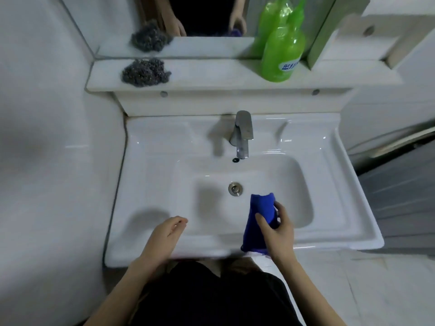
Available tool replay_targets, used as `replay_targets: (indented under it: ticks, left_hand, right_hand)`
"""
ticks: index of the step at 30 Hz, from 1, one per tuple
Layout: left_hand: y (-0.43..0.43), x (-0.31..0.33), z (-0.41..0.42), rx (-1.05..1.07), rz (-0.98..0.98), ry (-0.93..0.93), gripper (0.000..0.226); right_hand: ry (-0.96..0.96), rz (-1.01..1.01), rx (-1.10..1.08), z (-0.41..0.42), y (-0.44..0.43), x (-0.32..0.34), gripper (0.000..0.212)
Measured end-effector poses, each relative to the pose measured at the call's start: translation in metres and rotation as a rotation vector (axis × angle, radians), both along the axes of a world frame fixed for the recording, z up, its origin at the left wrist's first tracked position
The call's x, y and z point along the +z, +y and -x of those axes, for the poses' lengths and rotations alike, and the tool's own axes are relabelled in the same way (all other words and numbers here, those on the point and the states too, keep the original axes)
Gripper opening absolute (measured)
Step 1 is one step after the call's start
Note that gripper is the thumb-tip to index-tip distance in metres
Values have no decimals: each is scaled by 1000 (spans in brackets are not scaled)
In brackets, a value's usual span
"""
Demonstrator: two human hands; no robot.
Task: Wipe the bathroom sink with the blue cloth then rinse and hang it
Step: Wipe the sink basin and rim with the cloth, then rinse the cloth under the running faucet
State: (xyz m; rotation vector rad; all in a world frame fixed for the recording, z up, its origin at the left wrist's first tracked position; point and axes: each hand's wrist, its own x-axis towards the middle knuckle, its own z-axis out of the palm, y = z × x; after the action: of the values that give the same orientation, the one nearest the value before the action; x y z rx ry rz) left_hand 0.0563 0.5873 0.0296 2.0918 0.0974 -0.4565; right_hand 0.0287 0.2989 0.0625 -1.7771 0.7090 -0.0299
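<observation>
The white bathroom sink (pixel 150 175) fills the middle of the head view, with a round metal drain (pixel 235 188) in the basin. My right hand (pixel 277 228) grips the blue cloth (pixel 260 216) over the basin's front right part; the cloth hangs folded down past the sink's front rim. My left hand (pixel 166 234) hovers over the front left rim with loosely curled fingers and holds nothing. The chrome faucet (pixel 242 134) stands at the back centre; no water runs from it.
On the shelf behind the sink lie a steel-wool scrubber (pixel 144 72) at the left and a green bottle (pixel 282 51) at the right. A mirror (pixel 211 17) rises above the shelf. A tiled wall bounds the left side; grey floor shows at the right.
</observation>
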Motion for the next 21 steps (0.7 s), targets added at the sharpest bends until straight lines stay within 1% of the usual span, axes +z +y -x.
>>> replay_targets:
  ticks: [3,7,10,13,15,18,19,21]
  left_hand:
    - [-25,-2,-26,80,19,25,16]
    - [-70,9,-79,55,-10,-11,13]
    - [-107,25,-124,35,26,-38,8]
    - [-146,45,-167,50,193,0,12]
    - [-169,53,-194,122,333,38,16]
    - [-190,59,-221,252,529,187,19]
    - [-193,58,-226,268,554,212,18]
    - [-194,55,-231,270,561,207,16]
  right_hand:
    - [26,-9,77,-45,-12,0,51]
    - [19,-50,125,-91,-40,0,52]
    - [24,-68,126,-115,-61,-6,51]
    - [33,-78,70,-129,-72,-13,45]
    - [34,-82,42,-135,-76,-21,41]
    - [62,-91,43,-139,-76,-29,39]
    - [72,-98,43,-140,-74,-30,39]
    - [81,-107,52,-140,-70,-32,39]
